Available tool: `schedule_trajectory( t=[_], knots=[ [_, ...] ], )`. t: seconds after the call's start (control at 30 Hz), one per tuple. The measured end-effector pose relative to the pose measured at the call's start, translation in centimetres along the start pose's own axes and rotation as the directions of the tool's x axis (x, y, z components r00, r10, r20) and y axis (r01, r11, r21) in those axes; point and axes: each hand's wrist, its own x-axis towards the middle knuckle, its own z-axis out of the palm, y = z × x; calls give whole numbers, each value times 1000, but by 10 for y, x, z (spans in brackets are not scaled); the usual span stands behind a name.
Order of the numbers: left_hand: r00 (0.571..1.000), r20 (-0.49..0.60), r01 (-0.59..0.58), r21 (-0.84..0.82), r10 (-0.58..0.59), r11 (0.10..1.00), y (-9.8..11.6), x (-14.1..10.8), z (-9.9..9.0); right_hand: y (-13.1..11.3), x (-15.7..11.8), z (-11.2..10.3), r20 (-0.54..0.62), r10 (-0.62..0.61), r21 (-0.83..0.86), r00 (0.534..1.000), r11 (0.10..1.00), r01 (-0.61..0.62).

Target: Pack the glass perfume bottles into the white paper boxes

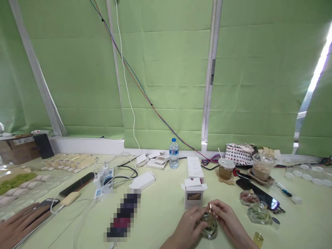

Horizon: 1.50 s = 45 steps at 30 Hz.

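Note:
Near the front of the table, my left hand (188, 226) is wrapped round the left side of a small glass bottle (210, 226) with green contents. My right hand (225, 215) pinches the bottle's gold-coloured neck at the top. Just behind the hands stands a white box (194, 197) with its flaps open and a dark picture on its front. To the right lie a round glass bottle with red contents (249, 197) and one with green contents (259, 213). A yellow cap (258, 239) is by my right forearm.
Another person's hand (23, 221) rests at the far left by a phone (49, 202). A water bottle (174, 154), white boxes (195, 167), a drink cup (226, 168), a black phone (258, 193) and a power strip (105, 183) with cables stand or lie around.

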Motion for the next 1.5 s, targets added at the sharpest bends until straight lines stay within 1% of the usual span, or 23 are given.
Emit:
schedule_trajectory(
  t=[0.1,0.23,0.37,0.5,0.67,0.77,0.87,0.9,0.93,1.0,1.03,1.1,1.13,1.2,1.27,1.33,1.37,1.43,1.47,1.5],
  knots=[
    [1000,-8,6,-13,-6,1000,1,0,1,-3,0,-2,-7,-19,-94,1000,995,18],
    [1000,-11,-15,-40,14,999,0,0,2,-6,-2,0,-7,-120,-264,993,958,114],
    [999,-36,-9,-66,7,998,-2,2,2,-9,-9,6,4,-244,-400,970,889,225],
    [999,-48,-10,-92,6,996,-2,2,2,-10,-16,10,80,-323,-518,943,795,316],
    [998,-57,8,-106,-14,994,1,0,2,-11,-18,10,176,-327,-641,928,678,360],
    [998,-58,-3,-93,-2,996,3,-2,2,-11,-17,8,200,-301,-668,932,654,355],
    [997,-77,-13,-100,5,995,5,-4,2,-14,-19,5,200,-301,-659,932,662,356],
    [997,-80,-8,-104,-1,995,6,-4,1,-15,-20,3,180,-325,-674,928,647,357],
    [997,-80,-2,-107,-7,994,8,-5,1,-17,-22,1,148,-362,-707,920,612,355],
    [997,-70,4,-106,-11,994,10,-6,0,-22,-27,-8,94,-463,-806,882,485,340],
    [998,-65,3,-98,-10,995,11,-6,0,-25,-30,-14,96,-508,-853,856,401,334],
    [998,-62,3,-82,-8,997,11,-7,0,-29,-36,-31,151,-571,-916,807,226,331],
    [998,-65,3,-77,-8,997,11,-8,0,-30,-39,-42,188,-584,-935,790,140,327],
    [996,-87,8,-81,-15,997,7,-9,1,-28,-47,-68,216,-627,-964,749,-17,264],
    [993,-117,9,-108,-22,994,2,-10,3,-22,-55,-96,272,-592,-962,759,-152,227],
    [991,-132,-2,-126,-15,992,-4,-10,4,-13,-64,-122,267,-597,-960,756,-233,155],
    [991,-131,-9,-123,-7,992,-7,-10,5,-8,-68,-132,239,-614,-963,753,-250,101],
    [994,-107,-23,-78,15,997,-12,-8,6,0,-75,-147,187,-642,-968,744,-250,28],
    [996,-83,-36,-41,33,998,-14,-7,7,3,-77,-150,166,-644,-972,747,-235,14],
    [997,-51,-55,-2,55,998,-15,-6,7,5,-79,-152,140,-632,-978,762,-208,8]
  ],
)
